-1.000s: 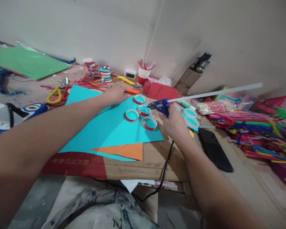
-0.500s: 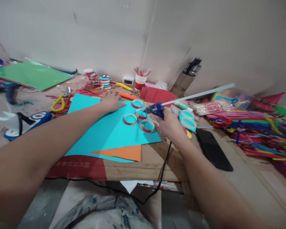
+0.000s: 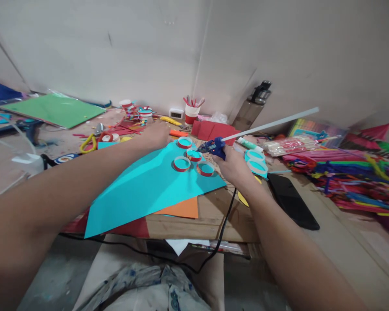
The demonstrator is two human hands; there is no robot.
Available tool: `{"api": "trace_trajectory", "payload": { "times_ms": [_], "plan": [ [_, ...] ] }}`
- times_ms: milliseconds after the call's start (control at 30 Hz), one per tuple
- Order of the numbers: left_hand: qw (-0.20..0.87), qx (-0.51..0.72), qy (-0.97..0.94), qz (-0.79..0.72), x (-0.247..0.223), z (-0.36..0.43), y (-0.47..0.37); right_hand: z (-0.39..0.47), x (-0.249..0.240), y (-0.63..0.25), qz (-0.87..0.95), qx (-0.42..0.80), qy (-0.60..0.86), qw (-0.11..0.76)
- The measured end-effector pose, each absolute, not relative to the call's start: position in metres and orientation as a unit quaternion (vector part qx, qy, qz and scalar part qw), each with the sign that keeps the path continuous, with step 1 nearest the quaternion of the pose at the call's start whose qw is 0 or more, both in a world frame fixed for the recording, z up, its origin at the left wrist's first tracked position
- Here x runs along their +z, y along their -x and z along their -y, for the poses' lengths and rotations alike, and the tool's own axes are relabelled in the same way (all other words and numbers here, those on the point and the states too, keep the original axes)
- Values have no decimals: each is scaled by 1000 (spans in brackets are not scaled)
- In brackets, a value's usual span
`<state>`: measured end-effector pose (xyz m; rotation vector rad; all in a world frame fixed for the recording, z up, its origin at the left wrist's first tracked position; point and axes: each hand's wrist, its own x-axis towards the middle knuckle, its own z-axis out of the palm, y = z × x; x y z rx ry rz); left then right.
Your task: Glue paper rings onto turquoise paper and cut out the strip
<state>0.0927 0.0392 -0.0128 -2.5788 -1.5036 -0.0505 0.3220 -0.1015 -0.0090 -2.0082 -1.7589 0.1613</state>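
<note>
My right hand [image 3: 231, 162] is wrapped round a blue hot glue gun [image 3: 216, 147], a long white glue stick [image 3: 272, 124] jutting from its back. The nozzle points left, at the rim of a red-and-white paper ring [image 3: 194, 158]. Around it, several similar rings stand on a turquoise paper sheet [image 3: 139, 190]. At the sheet's far edge is my left hand [image 3: 157, 131], closed on the paper; its fingers are blurred. The sheet's left side looks raised. Orange paper [image 3: 184, 208] shows beneath it.
Yellow-handled pliers [image 3: 89, 144] lie left, near red paper strips. A red-and-white cup [image 3: 192, 113] of sticks and a tilted bottle [image 3: 251, 108] stand at the back. On the right are a black phone [image 3: 293, 201] and colourful pipe cleaners [image 3: 346, 181]. The gun's cable [image 3: 228, 224] hangs over the front edge.
The turquoise sheet has turned, its near left corner now jutting past the table's front edge. My left hand went from lying flat on it to closing at its far edge. The glue gun stays at the ring.
</note>
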Motion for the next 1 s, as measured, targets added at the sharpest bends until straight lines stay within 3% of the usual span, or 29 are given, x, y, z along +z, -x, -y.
{"api": "trace_trajectory", "payload": {
  "times_ms": [167,433,1000],
  "plan": [
    [-99,-117,945,287,-21,-45,-119,100,-8,-328,646,42,726,233],
    [-239,-113,939,220,-49,-49,-135,100,-9,-328,652,53,714,249],
    [-163,-75,949,257,-41,-45,-134,98,-16,-329,662,34,710,237]
  ]
}}
